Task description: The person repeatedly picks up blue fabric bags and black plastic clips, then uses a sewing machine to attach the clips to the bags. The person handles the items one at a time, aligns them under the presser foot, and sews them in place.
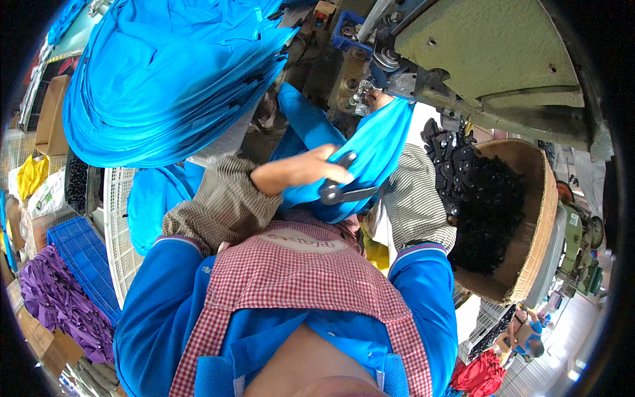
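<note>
A length of bright blue fabric (376, 142) stretches between my two hands, from my lap up to the machine. My left hand (301, 171) is closed on its near part, with the fingertips pointing right. Beside those fingertips are black pieces with rounded ends (331, 192), lying against the fabric; their exact kind is unclear. My right hand (379, 100) is at the far end of the fabric, by the small metal parts of the green machine (493, 53). Its fingers are bent at the fabric's edge and partly hidden.
At the upper left a large layered pile of blue fabric (172, 86) hangs down. To the right stands a cardboard box (539, 218) holding many small black parts (489, 205). A blue bin (347, 30) sits behind the machine bed. Purple fabric (63, 301) lies lower left; another person (529, 341) is far right.
</note>
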Tool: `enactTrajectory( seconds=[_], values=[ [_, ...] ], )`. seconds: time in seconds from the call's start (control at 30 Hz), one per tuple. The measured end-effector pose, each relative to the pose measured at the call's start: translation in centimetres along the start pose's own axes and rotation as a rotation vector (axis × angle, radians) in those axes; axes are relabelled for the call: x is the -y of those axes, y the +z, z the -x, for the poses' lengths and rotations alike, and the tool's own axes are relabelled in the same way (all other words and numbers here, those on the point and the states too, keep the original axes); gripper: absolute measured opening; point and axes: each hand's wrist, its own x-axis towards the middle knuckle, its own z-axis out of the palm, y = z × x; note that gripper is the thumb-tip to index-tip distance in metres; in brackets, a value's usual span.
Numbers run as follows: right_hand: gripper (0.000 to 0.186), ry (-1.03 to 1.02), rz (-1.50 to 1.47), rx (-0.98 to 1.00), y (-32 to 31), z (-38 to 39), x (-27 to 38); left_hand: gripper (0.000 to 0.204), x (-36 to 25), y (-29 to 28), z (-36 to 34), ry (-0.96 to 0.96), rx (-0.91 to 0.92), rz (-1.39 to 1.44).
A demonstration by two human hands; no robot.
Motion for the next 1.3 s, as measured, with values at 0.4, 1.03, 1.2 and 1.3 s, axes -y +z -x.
enactTrajectory(
  seconds=[0.4, 1.03, 1.2, 1.3],
  values=[
    [0.013, 0.435, -1.262, 0.111, -10.4, 0.6, 14.7, 0.038, 3.4, -1.0, 4.2, -0.051, -0.141, -0.077],
    [0.029, 0.527, -1.265, 0.201, -10.8, 7.5, 16.9, 0.041, -1.6, -6.2, -2.4, 0.083, -0.189, -0.146],
    [0.029, 0.614, -1.269, 0.069, -12.9, 5.5, 17.7, 0.026, -2.5, -5.9, -5.5, 0.200, -0.140, -0.191],
    [0.025, 0.646, -1.206, 0.068, -12.5, 3.5, 16.4, 0.024, -3.3, -6.1, -7.5, 0.171, -0.085, 0.061]
  ],
)
